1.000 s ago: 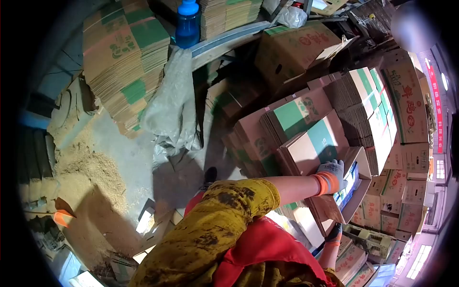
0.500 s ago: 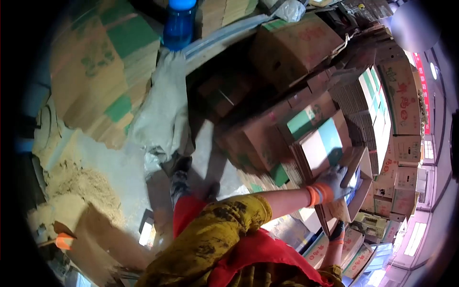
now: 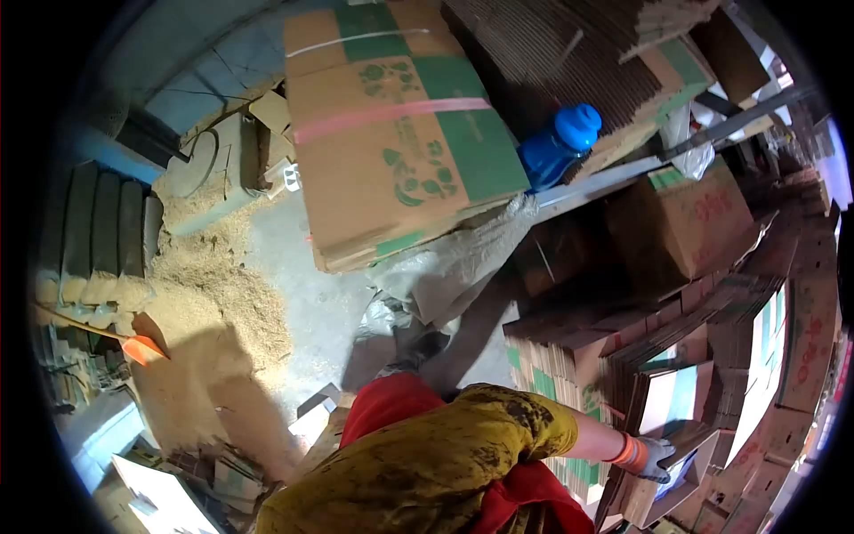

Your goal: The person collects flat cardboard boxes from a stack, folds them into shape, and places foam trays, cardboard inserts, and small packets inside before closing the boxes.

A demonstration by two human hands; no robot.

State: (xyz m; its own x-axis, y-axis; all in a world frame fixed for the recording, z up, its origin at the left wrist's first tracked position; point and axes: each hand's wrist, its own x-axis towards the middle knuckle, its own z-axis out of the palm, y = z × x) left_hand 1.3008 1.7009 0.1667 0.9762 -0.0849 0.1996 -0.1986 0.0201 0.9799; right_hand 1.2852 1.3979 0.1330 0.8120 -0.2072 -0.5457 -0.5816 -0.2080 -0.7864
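Note:
My left hand (image 3: 656, 460), in a grey glove with an orange cuff, is at the lower right. Its fingers are closed over the near side of an open cardboard box (image 3: 698, 467). Something blue and white (image 3: 680, 469) shows inside the box. My right hand is out of view. Beside the box stand folded cardboard sheets (image 3: 667, 396) with a green band.
A strapped stack of flat cartons (image 3: 374, 151) stands at the upper middle beside a blue bottle (image 3: 556, 147). Plastic sheeting (image 3: 436, 271) hangs below. Loose grain-like material (image 3: 213, 294) and an orange scoop (image 3: 144, 350) are at left. A closed carton (image 3: 680, 218) is at right.
The view has swung left, so the box and my left hand appear farther right and lower. My left hand stays on the box. My right hand has left the view.

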